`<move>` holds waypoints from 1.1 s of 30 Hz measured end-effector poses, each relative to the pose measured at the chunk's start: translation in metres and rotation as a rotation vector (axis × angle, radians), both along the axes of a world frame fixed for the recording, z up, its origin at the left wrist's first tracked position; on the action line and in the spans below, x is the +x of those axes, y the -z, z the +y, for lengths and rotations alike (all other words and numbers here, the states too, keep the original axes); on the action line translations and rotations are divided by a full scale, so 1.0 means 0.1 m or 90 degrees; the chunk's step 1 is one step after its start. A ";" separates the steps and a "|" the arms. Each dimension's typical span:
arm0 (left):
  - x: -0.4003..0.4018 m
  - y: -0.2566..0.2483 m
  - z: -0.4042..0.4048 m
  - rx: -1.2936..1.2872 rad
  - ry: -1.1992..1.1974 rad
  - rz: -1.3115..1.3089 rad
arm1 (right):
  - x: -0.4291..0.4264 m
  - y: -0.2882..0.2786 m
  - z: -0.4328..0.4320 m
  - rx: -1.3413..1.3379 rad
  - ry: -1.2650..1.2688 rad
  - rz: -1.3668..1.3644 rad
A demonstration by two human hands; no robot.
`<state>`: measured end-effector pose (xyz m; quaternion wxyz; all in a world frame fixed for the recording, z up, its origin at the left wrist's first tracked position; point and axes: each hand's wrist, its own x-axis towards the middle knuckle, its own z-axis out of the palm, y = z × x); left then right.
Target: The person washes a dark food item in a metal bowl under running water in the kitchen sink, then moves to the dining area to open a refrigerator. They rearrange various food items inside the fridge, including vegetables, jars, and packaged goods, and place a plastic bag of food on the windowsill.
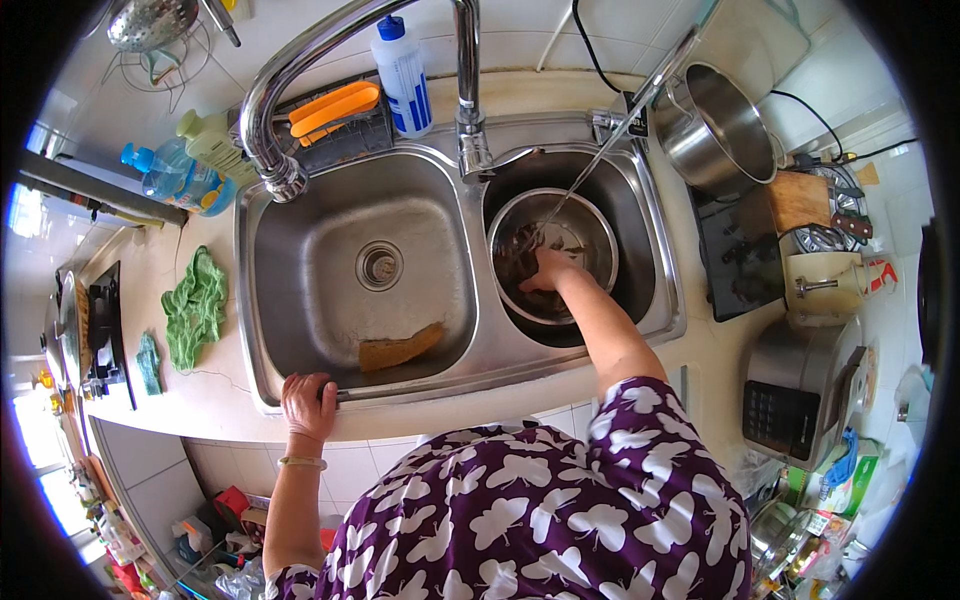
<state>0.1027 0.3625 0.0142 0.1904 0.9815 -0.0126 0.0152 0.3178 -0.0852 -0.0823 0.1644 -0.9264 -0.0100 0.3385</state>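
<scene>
My right hand (553,270) reaches into a round steel bowl (611,259) in the right sink basin. Its fingers are down among dark pieces (574,250), and whether they grip any is hidden. A thin stream of water (571,187) slants into the bowl from the upper right. My left hand (306,401) rests at the front left corner of the sink's steel rim (259,386). Something small and dark shows beside its thumb; I cannot tell whether the hand grips it. A flat yellow-brown piece (397,349) lies in the left basin (300,247).
A chrome gooseneck faucet (259,105) arches over the left basin. Behind it stand a white bottle (405,82) and a caddy with an orange-handled tool (334,109). Green cloths (195,307) lie left; a steel pot (686,142), black cooktop (739,255) and grey appliance (795,382) stand right.
</scene>
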 end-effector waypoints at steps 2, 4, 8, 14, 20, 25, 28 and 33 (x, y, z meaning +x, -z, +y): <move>0.00 0.00 0.00 -0.002 -0.001 -0.005 | 0.01 0.02 -0.09 0.031 -0.004 -0.035; 0.00 0.00 -0.01 -0.006 -0.002 -0.006 | 0.03 0.03 -0.18 0.045 0.010 -0.063; 0.00 -0.01 -0.01 0.000 -0.003 0.011 | 0.07 0.10 -0.26 0.137 0.095 -0.110; 0.01 -0.01 -0.01 0.006 0.009 0.001 | 0.11 0.33 -0.31 0.242 0.170 -0.160; 0.00 -0.01 -0.01 0.003 0.005 0.006 | 0.16 0.28 -0.39 0.208 0.210 -0.187; 0.02 -0.03 -0.02 -0.002 0.002 0.005 | 0.07 0.03 -0.03 -0.111 -0.042 0.051; 0.02 -0.03 -0.02 -0.002 0.000 0.001 | 0.08 0.01 0.04 0.010 0.004 0.028; 0.01 -0.02 -0.03 -0.014 0.008 -0.017 | 0.14 0.10 -0.15 0.182 0.167 0.035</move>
